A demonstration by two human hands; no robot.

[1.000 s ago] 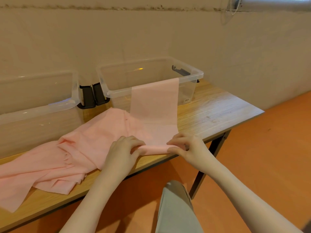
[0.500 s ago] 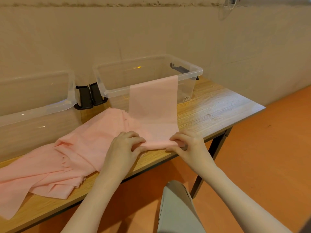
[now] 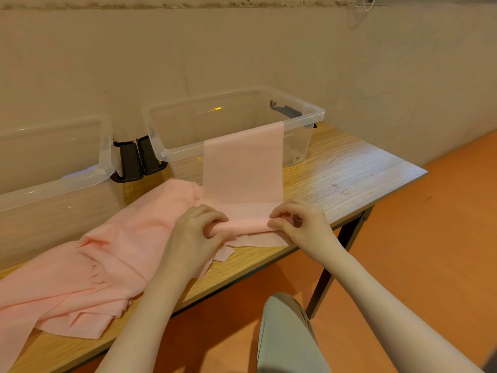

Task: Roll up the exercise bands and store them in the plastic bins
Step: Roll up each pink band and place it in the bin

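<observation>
A pink band (image 3: 243,168) is draped over the front rim of the right bin (image 3: 309,114) and runs down onto the tabletop (image 3: 349,173), ending in a small roll (image 3: 246,226) near the front edge. The roll is gripped at both ends: the left hand (image 3: 199,232) has its fingers curled over the left end, the right hand (image 3: 304,224) pinches the right end with bent fingers and thumb. Both forearms reach in from the near side.

A loose pile of bands (image 3: 94,265) (same pink, crumpled, count cannot be told) is spread over the left half of the tabletop, reaching the front edge and running out of view at the left. One flat strip end is seen lying under the roll, just beside the front edge.

The right bin is clear plastic, set toward the back edge against the wall (image 3: 242,49), with a black latch (image 3: 285,110) on its right end. A second clear bin, the left bin (image 3: 80,181), stands beside it at the back left, partly cut off. Two black latches (image 3: 138,160) sit between the two bins, touching or nearly so.

A grey trouser leg (image 3: 287,335) is seen below the table edge, over an orange floor (image 3: 416,251).
</observation>
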